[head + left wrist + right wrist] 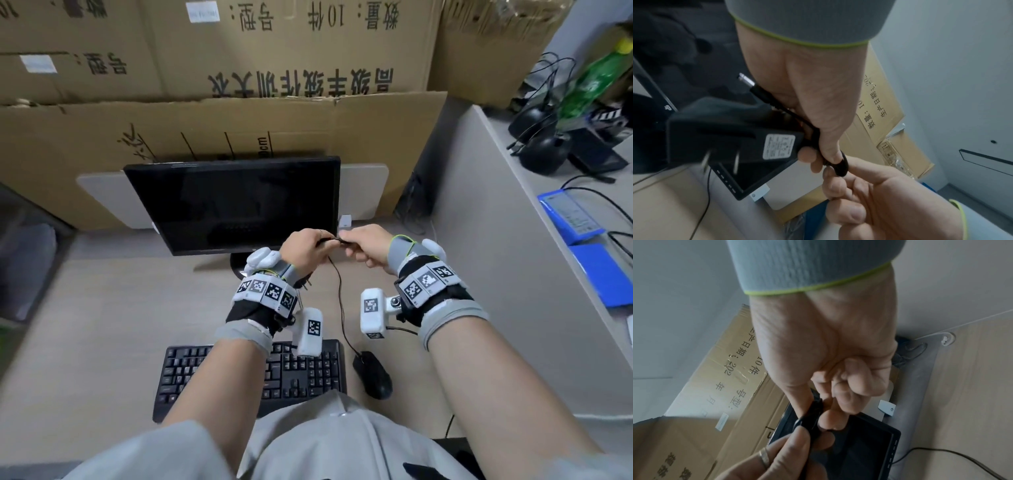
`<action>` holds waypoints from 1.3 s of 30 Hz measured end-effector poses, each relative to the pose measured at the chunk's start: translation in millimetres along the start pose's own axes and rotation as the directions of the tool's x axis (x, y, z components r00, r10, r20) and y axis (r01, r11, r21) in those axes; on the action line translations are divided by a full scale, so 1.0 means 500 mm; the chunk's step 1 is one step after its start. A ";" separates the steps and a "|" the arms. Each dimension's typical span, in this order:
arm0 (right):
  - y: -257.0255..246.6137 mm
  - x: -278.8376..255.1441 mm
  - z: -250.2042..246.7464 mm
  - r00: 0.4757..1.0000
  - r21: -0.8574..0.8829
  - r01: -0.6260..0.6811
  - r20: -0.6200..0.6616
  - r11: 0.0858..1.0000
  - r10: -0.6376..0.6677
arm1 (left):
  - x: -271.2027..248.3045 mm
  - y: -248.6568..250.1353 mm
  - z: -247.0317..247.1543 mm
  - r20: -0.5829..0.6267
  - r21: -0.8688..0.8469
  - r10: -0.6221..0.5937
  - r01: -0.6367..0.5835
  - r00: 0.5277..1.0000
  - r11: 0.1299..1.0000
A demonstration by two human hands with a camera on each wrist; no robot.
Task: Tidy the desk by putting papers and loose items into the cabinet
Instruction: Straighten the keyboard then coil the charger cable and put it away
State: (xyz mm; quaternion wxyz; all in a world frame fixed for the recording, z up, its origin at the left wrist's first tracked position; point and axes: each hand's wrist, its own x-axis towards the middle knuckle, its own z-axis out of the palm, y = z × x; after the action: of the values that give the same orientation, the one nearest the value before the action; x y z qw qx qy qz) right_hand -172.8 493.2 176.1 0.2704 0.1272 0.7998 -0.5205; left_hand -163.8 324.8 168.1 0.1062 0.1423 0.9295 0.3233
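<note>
Office workstation: monitor (pixel 233 205), keyboard (pixel 301 373), mouse (pixel 373 375) on desk (pixel 102 308); stacked cardboard boxes (pixel 239 61) behind.

The power adapter (pixel 731 138) is matt black plastic with bare metal prongs and a paper-like white label; its cord (pixel 840 165) looks like smooth black rubber. Behind it, the monitor (pixel 236 205) has a glossy dark screen in a matt plastic frame — the tabletop (pixel 102 308) below shows pale, smooth wood grain, and the boxes (pixel 239 68) beyond are rough brown cardboard.

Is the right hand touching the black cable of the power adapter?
Touching. The right wrist view shows the right hand pinching the black cable between thumb and fingers, with no gap.
</note>
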 end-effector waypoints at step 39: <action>0.176 0.125 -0.161 0.958 0.116 0.197 -0.234 0.974 -0.166 | 0.164 0.068 0.199 0.148 -0.684 -0.235 0.271 0.961 0.677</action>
State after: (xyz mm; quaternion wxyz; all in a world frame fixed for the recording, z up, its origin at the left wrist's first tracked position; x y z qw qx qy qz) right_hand -205.6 598.6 98.7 0.1204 0.1292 0.7954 -0.5798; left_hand -205.4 434.6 104.6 0.2179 -0.0307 0.7460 0.6285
